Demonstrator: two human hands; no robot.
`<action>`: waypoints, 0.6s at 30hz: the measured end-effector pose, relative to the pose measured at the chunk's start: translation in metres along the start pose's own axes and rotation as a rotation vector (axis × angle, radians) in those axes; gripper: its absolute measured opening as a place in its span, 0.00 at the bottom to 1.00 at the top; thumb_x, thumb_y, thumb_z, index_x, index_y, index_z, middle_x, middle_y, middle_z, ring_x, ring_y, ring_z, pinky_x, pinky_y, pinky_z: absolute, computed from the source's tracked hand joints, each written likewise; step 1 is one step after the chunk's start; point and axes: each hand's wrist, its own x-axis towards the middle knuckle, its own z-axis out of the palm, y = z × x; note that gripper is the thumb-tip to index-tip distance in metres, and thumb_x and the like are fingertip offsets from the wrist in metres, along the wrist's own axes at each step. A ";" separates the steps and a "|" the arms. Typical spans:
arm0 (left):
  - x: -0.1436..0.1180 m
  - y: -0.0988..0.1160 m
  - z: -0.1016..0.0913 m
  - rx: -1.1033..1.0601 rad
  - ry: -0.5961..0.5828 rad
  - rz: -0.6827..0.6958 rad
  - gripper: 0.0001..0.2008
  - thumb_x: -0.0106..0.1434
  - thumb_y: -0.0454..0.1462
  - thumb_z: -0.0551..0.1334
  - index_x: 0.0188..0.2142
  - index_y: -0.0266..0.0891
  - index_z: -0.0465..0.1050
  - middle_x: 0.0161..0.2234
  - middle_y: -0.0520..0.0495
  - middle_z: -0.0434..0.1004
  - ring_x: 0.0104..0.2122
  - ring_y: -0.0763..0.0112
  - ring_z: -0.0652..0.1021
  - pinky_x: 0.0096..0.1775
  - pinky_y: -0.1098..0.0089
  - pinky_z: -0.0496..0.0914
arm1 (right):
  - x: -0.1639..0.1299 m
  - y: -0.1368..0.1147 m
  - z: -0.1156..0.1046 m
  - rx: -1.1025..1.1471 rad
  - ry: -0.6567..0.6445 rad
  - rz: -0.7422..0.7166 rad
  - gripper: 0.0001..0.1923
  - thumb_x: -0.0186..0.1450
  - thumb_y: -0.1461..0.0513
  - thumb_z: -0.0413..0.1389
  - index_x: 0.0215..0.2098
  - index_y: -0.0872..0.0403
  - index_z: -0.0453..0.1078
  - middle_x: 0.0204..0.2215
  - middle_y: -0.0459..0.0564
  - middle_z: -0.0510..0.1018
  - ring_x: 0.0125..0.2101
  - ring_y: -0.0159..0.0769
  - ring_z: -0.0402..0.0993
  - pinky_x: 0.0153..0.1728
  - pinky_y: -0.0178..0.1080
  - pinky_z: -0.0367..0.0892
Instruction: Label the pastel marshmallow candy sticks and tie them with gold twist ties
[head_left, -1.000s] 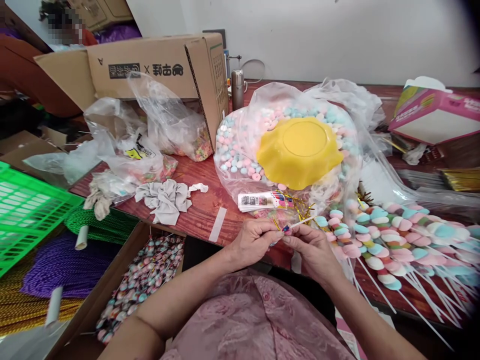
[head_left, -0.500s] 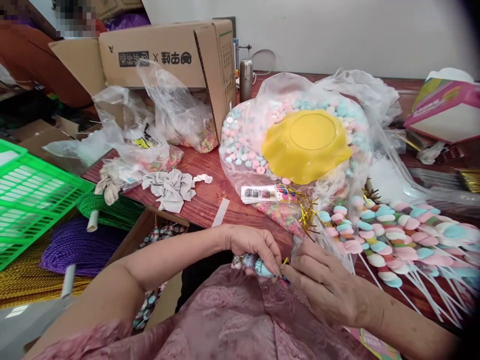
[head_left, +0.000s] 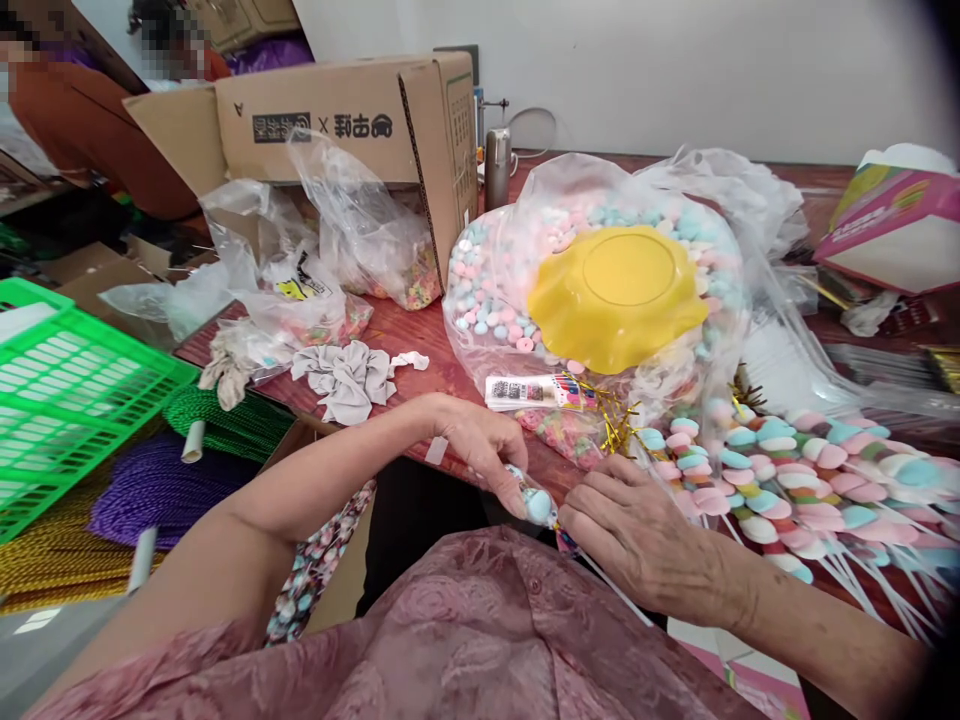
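A candy skewer with pale blue pieces is held between my two hands, above my lap at the table's edge. My left hand is closed around its candy part, thumb along the side. Fingers of my right hand are curled shut at its lower end, where a dark, coloured bit shows and a white stick runs out below. Much of the skewer is hidden by my fingers. Just beyond my right hand, several similar candy skewers lie piled with white sticks pointing toward me. Gold twist ties lie near my right knuckles.
A yellow wavy bowl rests upside down on a clear bag of candies. Printed labels, grey cloth scraps and a cardboard box are on the table. A green basket stands left. Another person is at far left.
My left hand has moved up and away from me, tilting the candy skewer. The white stick now shows below my right hand, which has shifted slightly. The view has moved a little.
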 end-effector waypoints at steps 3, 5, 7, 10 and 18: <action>-0.022 0.032 0.010 0.597 0.542 0.015 0.09 0.56 0.42 0.69 0.29 0.38 0.78 0.24 0.49 0.74 0.26 0.69 0.72 0.30 0.71 0.65 | -0.001 0.015 0.009 -0.066 -0.018 0.107 0.13 0.68 0.69 0.45 0.30 0.55 0.67 0.25 0.49 0.71 0.27 0.36 0.62 0.33 0.43 0.55; -0.025 0.047 0.033 0.901 0.841 0.019 0.06 0.63 0.35 0.61 0.38 0.38 0.77 0.34 0.44 0.76 0.34 0.64 0.74 0.37 0.66 0.67 | 0.001 0.028 0.013 0.010 0.074 0.274 0.13 0.67 0.68 0.45 0.29 0.54 0.67 0.25 0.49 0.71 0.27 0.36 0.62 0.30 0.41 0.56; -0.017 0.045 0.059 1.044 0.889 0.134 0.10 0.66 0.32 0.55 0.40 0.38 0.76 0.36 0.42 0.76 0.37 0.62 0.74 0.40 0.62 0.68 | 0.005 0.038 0.011 0.240 0.202 0.517 0.12 0.68 0.65 0.46 0.27 0.53 0.64 0.21 0.46 0.68 0.24 0.33 0.60 0.27 0.38 0.55; 0.007 0.017 0.078 0.769 0.844 0.189 0.10 0.66 0.39 0.59 0.36 0.37 0.76 0.37 0.41 0.75 0.37 0.62 0.74 0.39 0.63 0.69 | 0.017 0.032 0.006 0.769 0.337 0.850 0.13 0.66 0.59 0.52 0.24 0.52 0.62 0.19 0.42 0.65 0.22 0.29 0.59 0.25 0.35 0.55; 0.026 -0.014 0.059 -0.467 1.048 0.339 0.31 0.63 0.58 0.57 0.56 0.41 0.72 0.52 0.37 0.72 0.47 0.60 0.75 0.47 0.63 0.70 | 0.032 -0.005 0.038 1.302 0.375 1.044 0.16 0.60 0.53 0.54 0.19 0.52 0.61 0.15 0.42 0.62 0.17 0.28 0.54 0.19 0.34 0.54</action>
